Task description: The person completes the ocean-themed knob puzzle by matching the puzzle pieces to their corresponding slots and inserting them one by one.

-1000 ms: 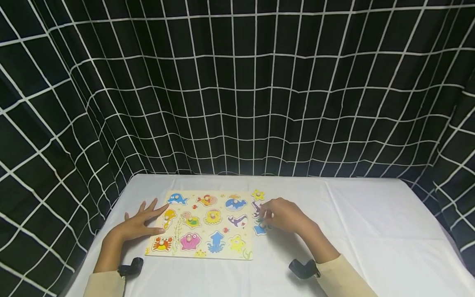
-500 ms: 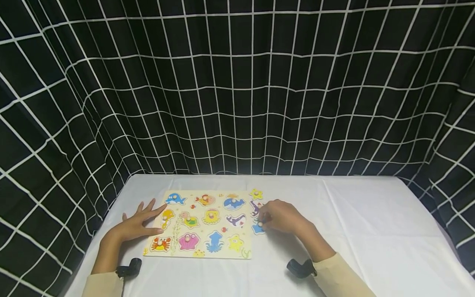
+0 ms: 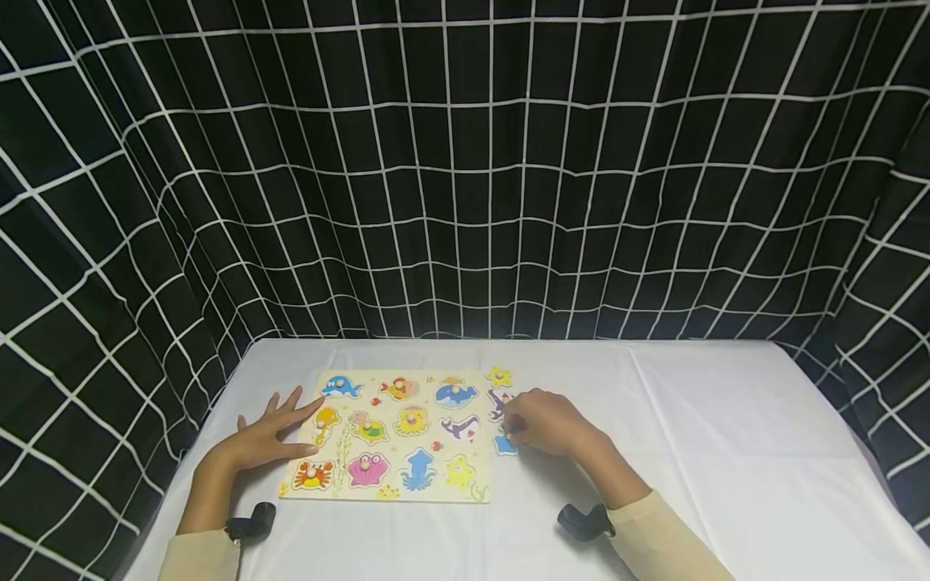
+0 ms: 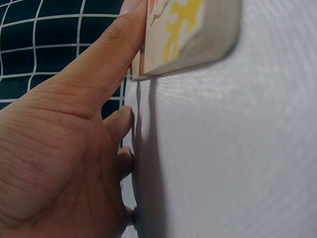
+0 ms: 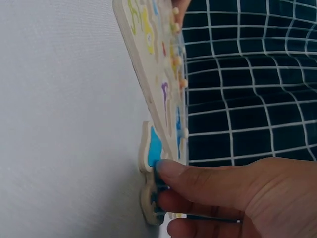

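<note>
On the white table lies a wooden peg puzzle board (image 3: 388,444) with sea animals. My left hand (image 3: 265,436) rests on its left edge, fingers spread, thumb on the board; in the left wrist view the thumb (image 4: 111,49) lies along the board's corner. Right of the board, my right hand (image 3: 548,424) pinches a blue squid puzzle piece (image 3: 504,445), its knob hidden by the fingers. That piece (image 5: 155,146) lies beside the board's edge in the right wrist view. Just beyond are a purple-and-white whale piece (image 3: 498,403) and a yellow starfish piece (image 3: 499,376).
Knobbed pieces, such as the crab (image 3: 313,474) and pink shell (image 3: 367,470), sit in the board. Knobless pictures show at the squid slot (image 3: 417,470), starfish slot (image 3: 459,471) and purple whale slot (image 3: 461,428). A black grid-patterned curtain (image 3: 465,202) surrounds the table.
My right hand's fingers have closed over the blue piece's knob, which was visible before. The left hand stays on the board. The whole view has shifted slightly.
</note>
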Motion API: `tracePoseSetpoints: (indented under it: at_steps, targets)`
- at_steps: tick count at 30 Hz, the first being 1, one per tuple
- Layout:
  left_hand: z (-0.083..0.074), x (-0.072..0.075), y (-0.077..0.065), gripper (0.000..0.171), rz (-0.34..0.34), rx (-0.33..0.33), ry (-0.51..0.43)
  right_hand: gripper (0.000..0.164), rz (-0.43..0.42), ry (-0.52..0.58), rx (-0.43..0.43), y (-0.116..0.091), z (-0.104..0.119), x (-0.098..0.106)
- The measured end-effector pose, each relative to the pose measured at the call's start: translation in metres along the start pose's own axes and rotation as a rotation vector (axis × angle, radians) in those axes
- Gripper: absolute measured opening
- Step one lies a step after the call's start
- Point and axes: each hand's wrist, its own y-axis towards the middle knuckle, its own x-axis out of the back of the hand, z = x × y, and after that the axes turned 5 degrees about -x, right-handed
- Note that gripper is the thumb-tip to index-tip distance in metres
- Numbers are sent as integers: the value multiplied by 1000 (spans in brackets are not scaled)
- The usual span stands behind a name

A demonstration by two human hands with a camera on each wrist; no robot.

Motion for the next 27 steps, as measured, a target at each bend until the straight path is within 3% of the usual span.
tracePoseSetpoints:
  at_steps: [12, 21, 27]
  targets:
    - [-3, 1, -1, 91, 2, 6, 5, 13, 60, -27, -39, -4, -3, 7]
    - [2, 0, -2, 89, -17, -33, -31, 14, 101, -16, -56, -4, -7, 9]
    - [-2, 1, -1, 92, 0, -2, -10, 16, 105, 5, -76, -5, -9, 11]
